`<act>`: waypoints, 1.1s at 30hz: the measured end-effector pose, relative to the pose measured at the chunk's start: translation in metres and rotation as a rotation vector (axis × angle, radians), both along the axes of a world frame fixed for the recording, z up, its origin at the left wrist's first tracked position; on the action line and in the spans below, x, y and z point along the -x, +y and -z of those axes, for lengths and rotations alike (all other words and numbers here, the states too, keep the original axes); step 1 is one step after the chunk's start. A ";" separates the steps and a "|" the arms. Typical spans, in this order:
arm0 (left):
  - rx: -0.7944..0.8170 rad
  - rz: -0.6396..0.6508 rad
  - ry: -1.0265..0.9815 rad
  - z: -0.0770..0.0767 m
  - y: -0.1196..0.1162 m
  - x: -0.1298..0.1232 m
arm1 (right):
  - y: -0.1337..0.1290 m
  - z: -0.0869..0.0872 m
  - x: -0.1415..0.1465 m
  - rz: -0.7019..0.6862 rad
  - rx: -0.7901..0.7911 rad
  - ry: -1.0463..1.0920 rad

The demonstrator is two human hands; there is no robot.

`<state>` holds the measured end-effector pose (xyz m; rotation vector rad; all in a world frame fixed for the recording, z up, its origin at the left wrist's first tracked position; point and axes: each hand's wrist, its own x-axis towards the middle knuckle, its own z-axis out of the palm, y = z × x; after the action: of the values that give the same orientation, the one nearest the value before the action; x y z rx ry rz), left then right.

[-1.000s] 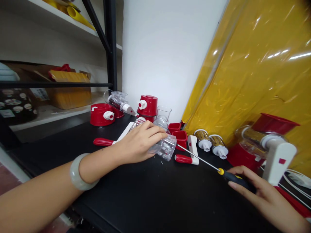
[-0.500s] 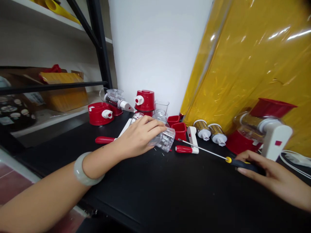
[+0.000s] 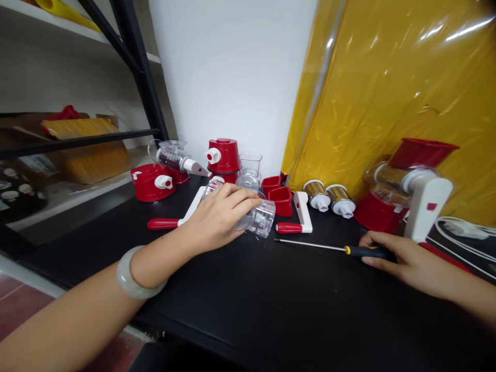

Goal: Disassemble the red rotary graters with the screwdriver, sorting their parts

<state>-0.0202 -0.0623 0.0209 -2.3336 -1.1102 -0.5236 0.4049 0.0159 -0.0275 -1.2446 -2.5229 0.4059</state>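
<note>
Left hand [image 3: 219,217] wrapped over a clear plastic housing [image 3: 259,219], grip clamped on it, housing lying on its side on the black worktop [image 3: 271,310]. Right hand [image 3: 403,258] closed around the dark handle of a screwdriver [image 3: 333,248], shaft flat along the worktop, tip pointing toward the housing but well apart from it. Just beyond the housing: red cups [image 3: 279,199], a red-and-white crank handle [image 3: 296,219], another crank [image 3: 170,221] under the left wrist side. Two metal drums [image 3: 329,195] lying near the yellow sheet [image 3: 387,93]; an assembled red grater [image 3: 403,191] just behind the right hand. Risks from here, as a judgement: round, slick housing, likely to roll or spin under a loose palm; thin shaft liable to skid and scratch clear plastic or jab the holding fingers; tiny specks beside the housing, possibly screws, easy to sweep off the edge; right elbow close enough to bump the grater.
</note>
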 end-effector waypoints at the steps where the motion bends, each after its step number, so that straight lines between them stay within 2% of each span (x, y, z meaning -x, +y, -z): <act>1: -0.007 0.004 0.002 0.000 0.000 -0.001 | 0.001 0.002 0.000 -0.010 0.027 0.004; 7: -0.011 0.032 0.008 0.003 0.000 -0.003 | 0.008 0.011 0.000 -0.042 0.088 -0.022; 9: -0.003 0.041 0.012 0.004 -0.001 -0.004 | 0.007 0.011 0.000 -0.066 0.041 -0.016; 11: -0.004 0.048 0.012 0.005 -0.001 -0.005 | 0.003 0.007 0.006 -0.077 -0.101 0.022; 14: -0.016 0.067 0.005 0.004 -0.002 -0.007 | -0.015 -0.004 0.031 -0.068 -0.413 0.114; 16: -0.017 0.081 0.003 0.004 -0.002 -0.009 | -0.029 -0.012 0.057 -0.126 -0.515 0.128; 20: -0.028 0.102 -0.018 0.004 -0.004 -0.010 | -0.046 -0.019 0.120 -0.281 -0.493 0.138; 24: -0.069 0.112 -0.029 0.004 -0.008 -0.009 | -0.042 -0.013 0.167 -0.344 -0.459 0.230; 28: -0.093 0.112 -0.047 0.003 -0.009 -0.008 | -0.034 -0.004 0.184 -0.337 -0.483 0.359; 33: -0.077 0.112 -0.081 0.003 -0.006 -0.007 | -0.032 0.004 0.180 -0.340 -0.545 0.362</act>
<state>-0.0135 -0.0684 0.0179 -2.3358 -0.9808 -0.6951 0.2248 -0.0165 -0.0317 -0.4917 -2.2961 -0.0014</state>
